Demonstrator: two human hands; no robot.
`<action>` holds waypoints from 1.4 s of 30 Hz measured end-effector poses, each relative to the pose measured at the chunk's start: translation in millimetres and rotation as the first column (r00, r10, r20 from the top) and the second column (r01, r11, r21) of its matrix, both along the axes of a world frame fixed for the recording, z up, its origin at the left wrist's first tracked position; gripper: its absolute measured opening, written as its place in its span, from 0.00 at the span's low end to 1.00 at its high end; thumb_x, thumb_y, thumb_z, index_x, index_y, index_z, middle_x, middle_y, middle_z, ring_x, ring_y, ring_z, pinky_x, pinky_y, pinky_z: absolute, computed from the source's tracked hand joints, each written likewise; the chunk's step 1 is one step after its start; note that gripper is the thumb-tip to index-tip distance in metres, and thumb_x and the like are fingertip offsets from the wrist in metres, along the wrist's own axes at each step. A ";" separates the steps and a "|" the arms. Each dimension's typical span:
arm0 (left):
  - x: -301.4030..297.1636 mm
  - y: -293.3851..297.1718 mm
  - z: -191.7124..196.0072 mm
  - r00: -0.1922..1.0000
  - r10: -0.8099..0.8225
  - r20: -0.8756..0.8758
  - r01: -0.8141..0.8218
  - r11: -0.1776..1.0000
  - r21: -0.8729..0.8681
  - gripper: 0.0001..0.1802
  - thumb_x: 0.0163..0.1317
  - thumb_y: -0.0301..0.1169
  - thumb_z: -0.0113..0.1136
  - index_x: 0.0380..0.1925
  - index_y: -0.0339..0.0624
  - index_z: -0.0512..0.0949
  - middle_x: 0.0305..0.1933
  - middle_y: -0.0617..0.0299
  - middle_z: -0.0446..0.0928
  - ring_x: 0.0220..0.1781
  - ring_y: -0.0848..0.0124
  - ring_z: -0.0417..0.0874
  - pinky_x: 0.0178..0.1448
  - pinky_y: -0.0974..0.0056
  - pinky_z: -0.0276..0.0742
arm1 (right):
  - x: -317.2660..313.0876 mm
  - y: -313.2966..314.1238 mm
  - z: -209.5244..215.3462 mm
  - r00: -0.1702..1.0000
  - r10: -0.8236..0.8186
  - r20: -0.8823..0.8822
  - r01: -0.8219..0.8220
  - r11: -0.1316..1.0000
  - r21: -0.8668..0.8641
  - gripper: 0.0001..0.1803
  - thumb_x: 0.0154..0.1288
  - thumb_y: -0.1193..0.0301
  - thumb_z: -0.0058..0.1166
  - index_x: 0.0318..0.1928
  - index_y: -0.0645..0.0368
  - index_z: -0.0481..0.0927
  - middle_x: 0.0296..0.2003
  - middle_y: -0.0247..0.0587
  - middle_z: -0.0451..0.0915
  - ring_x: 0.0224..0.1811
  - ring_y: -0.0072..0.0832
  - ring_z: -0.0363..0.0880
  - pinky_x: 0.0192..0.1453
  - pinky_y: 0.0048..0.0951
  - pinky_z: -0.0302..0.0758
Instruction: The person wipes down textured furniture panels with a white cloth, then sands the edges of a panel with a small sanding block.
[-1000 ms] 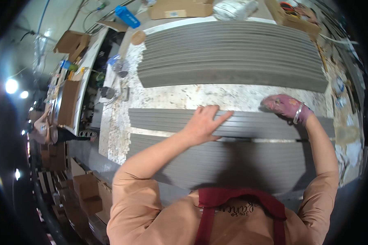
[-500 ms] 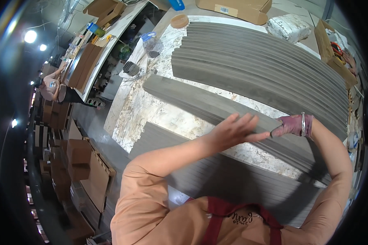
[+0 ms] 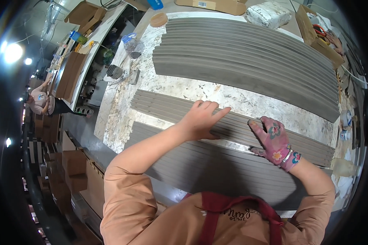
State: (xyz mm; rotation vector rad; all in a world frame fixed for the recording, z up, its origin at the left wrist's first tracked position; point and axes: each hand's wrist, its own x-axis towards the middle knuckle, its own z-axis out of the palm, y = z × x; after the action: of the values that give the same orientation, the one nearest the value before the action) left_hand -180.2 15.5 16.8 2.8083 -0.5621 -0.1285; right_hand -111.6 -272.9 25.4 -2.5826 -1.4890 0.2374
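A row of several long grey strips lies across the worktable with the narrow edges up. My bare left hand grips this row left of its middle, fingers over the far side and thumb at the near side. Farther right, my right hand, in a pink flowered glove, spans the same row with its fingers and thumb closed about it. Nearer to me lies a wider stack of grey strips, partly in shadow and partly behind my left forearm. Beyond the row stands a large far stack of grey strips.
The white table is stained. At its left are a clear bottle, a dark ribbed object and a small grey block. A wrapped bundle and an open carton stand behind. A co-worker stands far left.
The held strips have turned from broad face up to edges up and come nearer to me, beside the near stack. My left hand has moved left and taken hold of them.
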 end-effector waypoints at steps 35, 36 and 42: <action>-32.8 -41.2 8.0 0.936 -0.175 -0.307 0.143 0.982 -0.123 0.54 0.45 0.60 0.69 0.68 0.45 0.61 0.66 0.49 0.66 0.67 0.49 0.66 0.68 0.49 0.62 | -171.5 -86.2 3.0 0.984 0.013 0.179 -0.008 1.000 -0.029 0.24 0.63 0.66 0.47 0.61 0.45 0.73 0.62 0.33 0.73 0.66 0.33 0.69 0.70 0.44 0.62; -36.2 -43.0 12.1 0.947 -0.174 -0.269 0.155 0.984 -0.091 0.54 0.44 0.58 0.70 0.68 0.43 0.60 0.66 0.48 0.66 0.67 0.49 0.66 0.67 0.47 0.62 | -170.3 -87.5 3.5 0.981 0.031 0.190 -0.025 0.999 -0.033 0.24 0.63 0.65 0.48 0.61 0.45 0.72 0.61 0.33 0.73 0.65 0.33 0.70 0.69 0.44 0.63; -54.2 -46.7 8.6 0.963 -0.147 -0.224 0.149 0.989 -0.004 0.58 0.44 0.53 0.74 0.70 0.41 0.55 0.64 0.46 0.64 0.66 0.50 0.66 0.69 0.45 0.59 | -93.6 -94.6 21.3 0.983 -0.176 -0.056 0.185 0.923 0.338 0.23 0.62 0.59 0.59 0.56 0.52 0.76 0.57 0.40 0.76 0.59 0.42 0.75 0.63 0.43 0.69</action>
State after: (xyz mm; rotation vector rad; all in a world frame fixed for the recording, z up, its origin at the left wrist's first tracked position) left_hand -234.3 -31.2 25.4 2.7114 -0.7168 -0.4737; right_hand -205.3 -367.4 46.8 -2.4010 -1.1525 -0.0131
